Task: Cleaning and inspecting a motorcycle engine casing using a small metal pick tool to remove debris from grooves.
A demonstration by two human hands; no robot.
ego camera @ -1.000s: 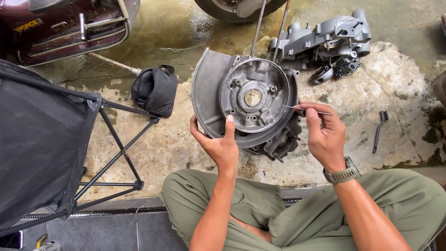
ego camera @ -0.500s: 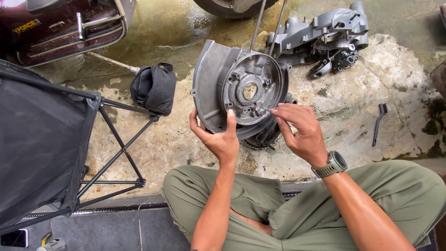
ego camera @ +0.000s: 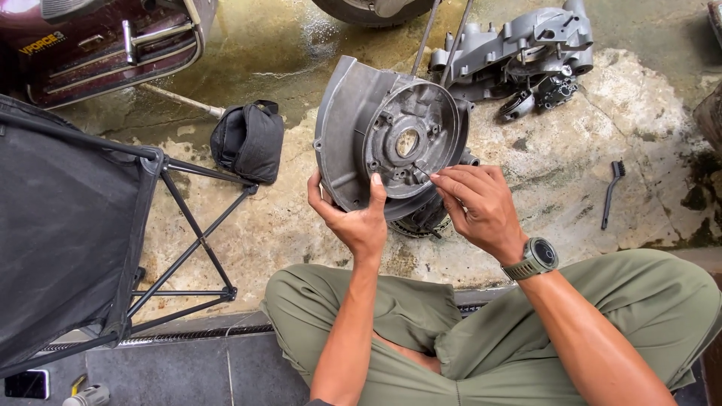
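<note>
Gripping the grey engine casing by its lower rim, the left hand has tilted it closer, while the right hand, fingers pinched on a thin pick, now probes near its hub.

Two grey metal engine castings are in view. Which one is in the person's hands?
The round cover with the central hole: the left hand grips its lower rim and the right hand touches it. The other casting lies on the wet concrete behind.

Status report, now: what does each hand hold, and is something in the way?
Left hand grips grey metal housing, upright. Right hand pinches thin pick at its face. Nothing between them.
</note>
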